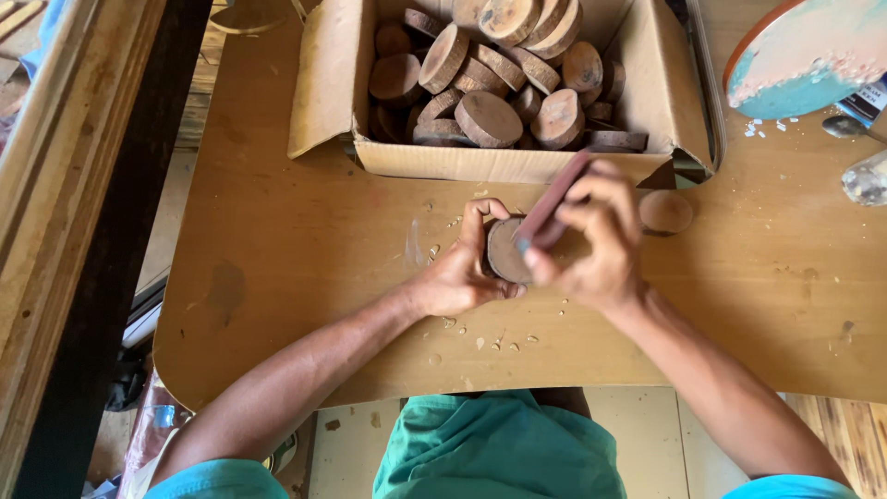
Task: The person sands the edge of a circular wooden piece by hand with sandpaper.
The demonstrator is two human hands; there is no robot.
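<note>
My left hand (459, 270) grips a round wooden slice (505, 251) on its edge, just above the wooden table (277, 249). My right hand (596, 242) is closed around a flat reddish-brown strip (554, 199), a sanding piece or file, whose lower end rests against the slice's face. Another round wooden slice (665, 212) lies flat on the table just right of my right hand. Small wood chips are scattered on the table under my hands.
An open cardboard box (323, 83) full of several wooden slices stands at the table's far side. At the far right are a round turquoise-and-pink plate (804, 55), a spoon (845, 127) and a clear glass object (867, 178). Dark wooden beams run along the left.
</note>
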